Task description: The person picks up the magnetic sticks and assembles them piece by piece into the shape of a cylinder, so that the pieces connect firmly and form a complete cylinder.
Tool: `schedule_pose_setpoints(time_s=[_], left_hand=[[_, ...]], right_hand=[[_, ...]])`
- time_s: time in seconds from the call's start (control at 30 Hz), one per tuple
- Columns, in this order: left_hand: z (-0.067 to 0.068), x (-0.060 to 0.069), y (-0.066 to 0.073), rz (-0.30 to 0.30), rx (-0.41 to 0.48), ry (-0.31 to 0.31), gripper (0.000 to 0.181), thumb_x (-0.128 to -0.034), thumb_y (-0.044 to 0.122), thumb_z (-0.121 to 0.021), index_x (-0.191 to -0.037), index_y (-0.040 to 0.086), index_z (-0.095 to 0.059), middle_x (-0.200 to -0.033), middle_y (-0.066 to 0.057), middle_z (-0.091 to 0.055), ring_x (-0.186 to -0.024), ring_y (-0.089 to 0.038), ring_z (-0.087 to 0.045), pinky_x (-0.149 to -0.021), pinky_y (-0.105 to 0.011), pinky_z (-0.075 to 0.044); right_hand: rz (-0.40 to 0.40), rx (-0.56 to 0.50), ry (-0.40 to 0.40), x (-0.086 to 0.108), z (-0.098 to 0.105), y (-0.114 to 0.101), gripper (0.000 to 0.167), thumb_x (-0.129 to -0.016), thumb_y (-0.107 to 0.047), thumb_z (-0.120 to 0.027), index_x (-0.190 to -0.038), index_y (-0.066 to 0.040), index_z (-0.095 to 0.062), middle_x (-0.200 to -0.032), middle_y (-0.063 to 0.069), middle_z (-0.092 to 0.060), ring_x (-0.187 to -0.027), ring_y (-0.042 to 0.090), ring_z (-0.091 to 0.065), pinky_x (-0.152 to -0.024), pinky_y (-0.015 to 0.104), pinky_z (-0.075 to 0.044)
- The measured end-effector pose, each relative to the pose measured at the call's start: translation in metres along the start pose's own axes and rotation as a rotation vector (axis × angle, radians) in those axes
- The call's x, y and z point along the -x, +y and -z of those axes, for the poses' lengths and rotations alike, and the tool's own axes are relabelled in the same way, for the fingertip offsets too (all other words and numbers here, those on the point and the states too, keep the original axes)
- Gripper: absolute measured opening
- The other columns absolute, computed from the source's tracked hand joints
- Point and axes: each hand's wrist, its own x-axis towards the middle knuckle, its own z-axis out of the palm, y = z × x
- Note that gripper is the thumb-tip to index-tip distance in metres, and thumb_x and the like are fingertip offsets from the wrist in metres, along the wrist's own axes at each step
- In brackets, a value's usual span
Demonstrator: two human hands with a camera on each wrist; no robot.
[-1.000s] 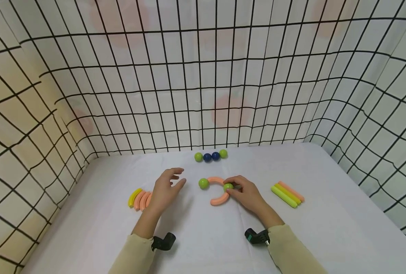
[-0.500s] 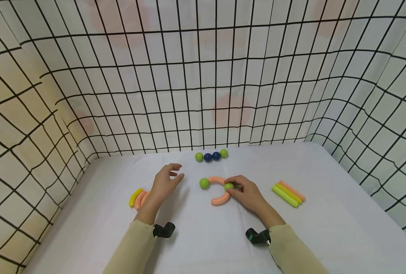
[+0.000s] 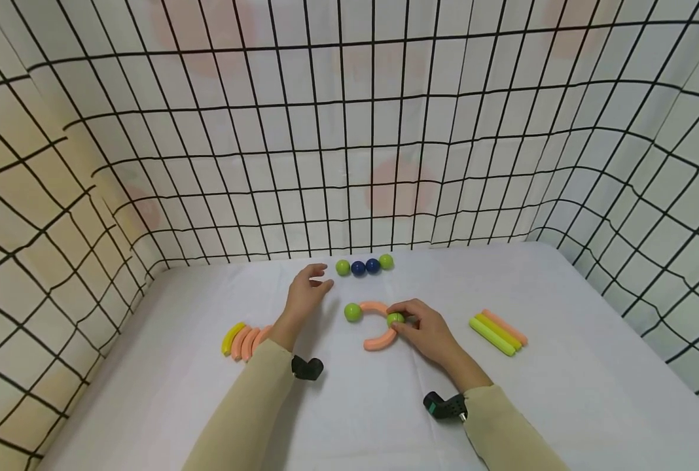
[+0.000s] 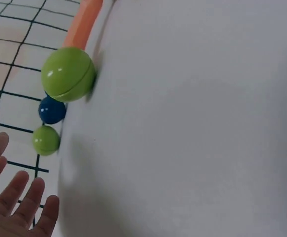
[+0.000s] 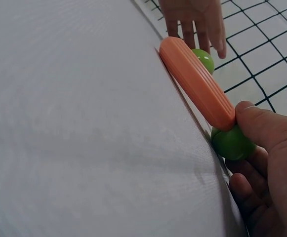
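Two curved orange pieces, an upper one [image 3: 374, 306] and a lower one [image 3: 380, 341], meet at a green ball [image 3: 394, 319] in the middle of the table. My right hand [image 3: 425, 330] pinches that ball between thumb and fingers; in the right wrist view the thumb lies beside the end of an orange piece [image 5: 197, 81]. Another green ball [image 3: 352, 312] touches the upper piece's left end. My left hand [image 3: 307, 294] hovers with loosely bent fingers, holding nothing, just left of a row of balls whose nearest is a green ball [image 3: 342, 267].
Dark blue balls [image 3: 358, 268] and one more green ball [image 3: 386, 261] continue the back row. At left lie a yellow curved piece [image 3: 233, 338] and several orange curved pieces [image 3: 248, 343]. Straight green, yellow and orange sticks [image 3: 497, 332] lie at right. A black wire grid [image 3: 355, 157] encloses the table.
My left hand has moved forward and right, toward the row of balls at the back. The right hand keeps its pinch on the green ball in the same place.
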Motion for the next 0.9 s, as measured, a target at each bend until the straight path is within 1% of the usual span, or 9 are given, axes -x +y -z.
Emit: schedule_pose_setpoints(time_s=[0.07, 0.13, 0.3, 0.4, 0.63, 0.73, 0.8, 0.9], left_hand=[[-0.003, -0.006, 0.0, 0.01, 0.016, 0.001, 0.047, -0.0946, 0.021, -0.068, -0.139, 0.015, -0.055, -0.137, -0.012, -0.06, -0.124, -0.03, -0.059, -0.101, -0.045, -0.05], [-0.006, -0.012, 0.0, 0.012, 0.02, -0.011, 0.049, -0.0945, 0.021, -0.068, -0.141, 0.016, -0.053, -0.139, -0.012, -0.058, -0.126, -0.031, -0.057, -0.103, -0.046, -0.049], [-0.011, -0.024, 0.001, 0.008, 0.002, -0.073, 0.053, -0.0951, 0.023, -0.066, -0.146, 0.019, -0.049, -0.146, -0.011, -0.053, -0.134, -0.032, -0.05, -0.109, -0.049, -0.043], [-0.012, -0.029, 0.002, 0.007, 0.003, -0.097, 0.053, -0.0955, 0.021, -0.066, -0.146, 0.021, -0.05, -0.149, -0.011, -0.051, -0.138, -0.033, -0.045, -0.113, -0.05, -0.039], [-0.013, -0.041, 0.002, 0.01, 0.018, -0.131, 0.051, -0.0962, 0.016, -0.063, -0.146, 0.021, -0.051, -0.152, -0.009, -0.048, -0.144, -0.033, -0.039, -0.117, -0.052, -0.033], [-0.015, -0.046, 0.001, 0.0, -0.026, -0.169, 0.051, -0.0983, 0.013, -0.058, -0.147, 0.024, -0.049, -0.155, -0.008, -0.044, -0.148, -0.035, -0.034, -0.119, -0.056, -0.028], [-0.017, -0.048, 0.001, 0.011, -0.068, -0.196, 0.052, -0.0999, 0.014, -0.054, -0.149, 0.028, -0.046, -0.158, -0.006, -0.041, -0.15, -0.034, -0.03, -0.12, -0.058, -0.024], [-0.019, -0.048, 0.003, 0.047, -0.126, -0.211, 0.052, -0.1011, 0.017, -0.051, -0.149, 0.035, -0.044, -0.161, -0.003, -0.037, -0.152, -0.034, -0.027, -0.12, -0.062, -0.019]], right_hand=[[-0.006, -0.003, 0.001, 0.0, 0.001, -0.001, 0.024, -0.092, -0.022, -0.073, -0.116, -0.025, -0.07, -0.108, -0.005, -0.066, -0.097, 0.013, -0.058, -0.082, 0.028, -0.051], [-0.009, 0.002, 0.007, 0.001, 0.001, -0.001, 0.024, -0.091, -0.022, -0.074, -0.115, -0.025, -0.07, -0.108, -0.005, -0.066, -0.096, 0.013, -0.058, -0.081, 0.028, -0.05], [-0.01, 0.011, 0.022, 0.0, 0.001, 0.0, 0.024, -0.091, -0.021, -0.074, -0.114, -0.025, -0.07, -0.107, -0.005, -0.066, -0.095, 0.013, -0.057, -0.079, 0.026, -0.049], [-0.001, 0.018, 0.029, 0.0, 0.0, 0.0, 0.024, -0.091, -0.022, -0.074, -0.114, -0.025, -0.07, -0.108, -0.005, -0.066, -0.095, 0.013, -0.057, -0.079, 0.025, -0.049], [-0.003, 0.005, 0.034, -0.002, -0.002, 0.001, 0.024, -0.091, -0.023, -0.074, -0.115, -0.025, -0.07, -0.112, -0.004, -0.067, -0.098, 0.013, -0.058, -0.08, 0.026, -0.049], [-0.006, 0.007, 0.036, -0.002, -0.002, 0.002, 0.024, -0.091, -0.023, -0.074, -0.114, -0.025, -0.07, -0.112, -0.005, -0.067, -0.098, 0.012, -0.058, -0.079, 0.025, -0.049], [-0.007, 0.008, 0.039, -0.001, -0.002, 0.003, 0.024, -0.09, -0.023, -0.075, -0.114, -0.025, -0.071, -0.111, -0.005, -0.067, -0.097, 0.012, -0.059, -0.078, 0.024, -0.049], [-0.008, 0.006, 0.038, -0.001, -0.002, 0.004, 0.024, -0.09, -0.023, -0.075, -0.114, -0.026, -0.071, -0.111, -0.005, -0.067, -0.097, 0.012, -0.058, -0.078, 0.024, -0.048]])
